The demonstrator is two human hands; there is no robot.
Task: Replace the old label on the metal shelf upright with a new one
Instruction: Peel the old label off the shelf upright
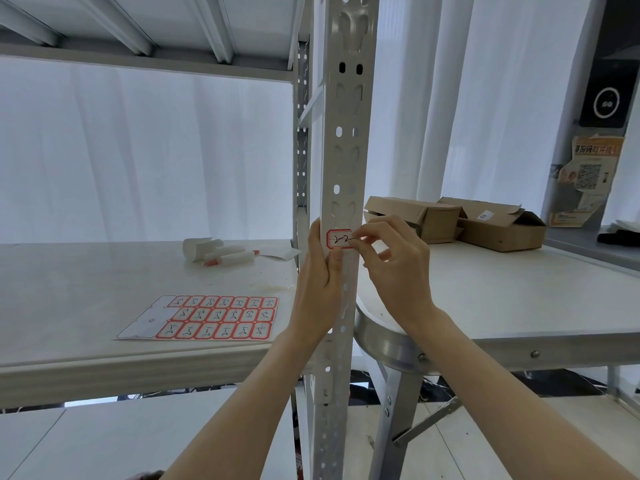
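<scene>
1. Two bare forearms rose from the bottom edge of the view toward the perforated grey metal shelf upright [343, 150], which ran top to bottom through the middle.
2. The left hand [317, 289] lay flat against the left side of the upright, fingers straight and together, pointing up, the thumb pressed on the front face just under the label; it gripped nothing but steadied the post.
3. The right hand [394, 268] came in from the right, its thumb and forefinger narrowed to a pinch at the right edge of the label [338, 239], the other fingers loosely curled. Whether the tips held the edge or only pressed on it could not be told.
4. The label, white with a red border and a black handwritten mark, sat on the front face of the upright, at about the height of the shelf board.
5. On the pale shelf board [86, 289] to the left lay a sheet of red-bordered labels [214, 317], three rows with handwritten marks, and its left end bare.
6. Further back on the same board lay a roll of white paper [197, 248] beside white markers with orange caps [230, 257], and a loose paper scrap [280, 252].
7. To the right stood a round-cornered white table [519, 299] with a metal rim, carrying two open cardboard boxes [460, 223] near its far side.
8. White curtains [138, 150] hung behind everything.
</scene>
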